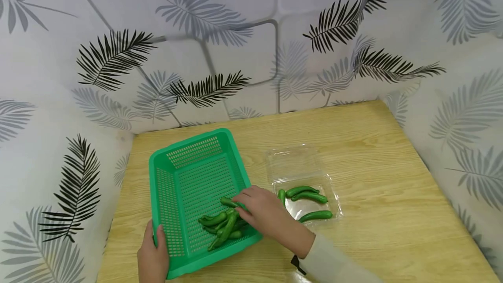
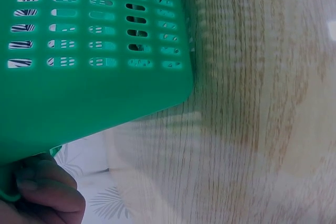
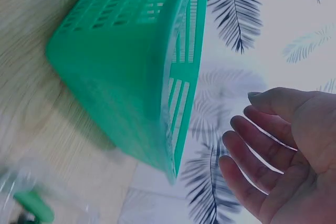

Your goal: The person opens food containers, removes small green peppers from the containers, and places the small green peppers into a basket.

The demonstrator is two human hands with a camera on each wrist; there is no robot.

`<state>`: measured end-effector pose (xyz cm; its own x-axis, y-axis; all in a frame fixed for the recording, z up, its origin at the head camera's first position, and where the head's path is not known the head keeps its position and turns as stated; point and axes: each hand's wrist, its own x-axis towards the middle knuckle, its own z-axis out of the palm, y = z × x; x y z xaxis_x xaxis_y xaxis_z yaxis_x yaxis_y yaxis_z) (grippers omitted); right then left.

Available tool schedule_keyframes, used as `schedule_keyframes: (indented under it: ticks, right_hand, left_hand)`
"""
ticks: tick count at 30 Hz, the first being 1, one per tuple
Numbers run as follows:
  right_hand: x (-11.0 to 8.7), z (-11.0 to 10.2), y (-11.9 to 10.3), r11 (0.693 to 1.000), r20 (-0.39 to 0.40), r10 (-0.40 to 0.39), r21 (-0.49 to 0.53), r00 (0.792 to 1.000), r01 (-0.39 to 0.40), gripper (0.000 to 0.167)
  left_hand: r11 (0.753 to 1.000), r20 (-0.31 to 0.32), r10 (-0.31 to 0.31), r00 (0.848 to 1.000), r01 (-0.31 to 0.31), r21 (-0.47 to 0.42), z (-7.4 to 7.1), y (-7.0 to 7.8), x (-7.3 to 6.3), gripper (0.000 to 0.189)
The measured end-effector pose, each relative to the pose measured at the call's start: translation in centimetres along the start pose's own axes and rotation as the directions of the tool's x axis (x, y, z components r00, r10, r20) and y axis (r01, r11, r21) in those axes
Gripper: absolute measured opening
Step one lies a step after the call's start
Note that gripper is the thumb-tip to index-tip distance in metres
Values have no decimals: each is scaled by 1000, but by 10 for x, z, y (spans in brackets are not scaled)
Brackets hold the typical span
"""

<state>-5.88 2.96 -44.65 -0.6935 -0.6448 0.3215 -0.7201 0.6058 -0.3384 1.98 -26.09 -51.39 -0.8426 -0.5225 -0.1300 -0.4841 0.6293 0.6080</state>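
My left hand [image 1: 153,252] grips the left rim of a green plastic basket [image 1: 167,204], thumb inside the wall; the left wrist view shows its curled fingers [image 2: 52,190] at the rim. The basket is tilted. Several slim green peppers [image 1: 224,230] lie heaped in its near right corner. My right hand [image 1: 261,211] is over the basket's right rim, and one green pepper [image 1: 229,202] overlaps its fingertips in the head view. In the right wrist view the right hand [image 3: 283,150] has loosely spread fingers and nothing in the palm.
Right of the basket, a clear plastic clamshell box [image 1: 335,195] lies with its lid [image 1: 294,163] folded back, several green peppers [image 1: 316,215] inside. The wooden table [image 1: 373,165] meets leaf-patterned fabric [image 1: 243,56] at the back and sides.
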Motion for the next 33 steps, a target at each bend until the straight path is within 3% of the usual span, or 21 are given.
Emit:
schedule_keyframes:
  ticks: [9, 17, 26, 33]
  right_hand:
    - [-28, -17, 29, 995, -51, 100, -11, 994, -101, 17]
    - [-59, -23, 63, 978, -144, 207, 3, 968, -208, 20]
    - [-88, -19, 89, 938, -70, 341, -34, 938, -344, 20]
    - [-100, -10, 104, 927, -73, 363, -70, 929, -368, 22]
  left_hand:
    - [1000, 8, 2, 1000, -2, 4, -2, 1, 1, 58]
    - [1000, 16, -9, 1000, 9, 5, -3, 3, 2, 60]
    - [1000, 15, -6, 1000, 6, -1, -3, 3, 1, 59]
    - [1000, 14, -8, 1000, 8, -8, -1, 3, 0, 60]
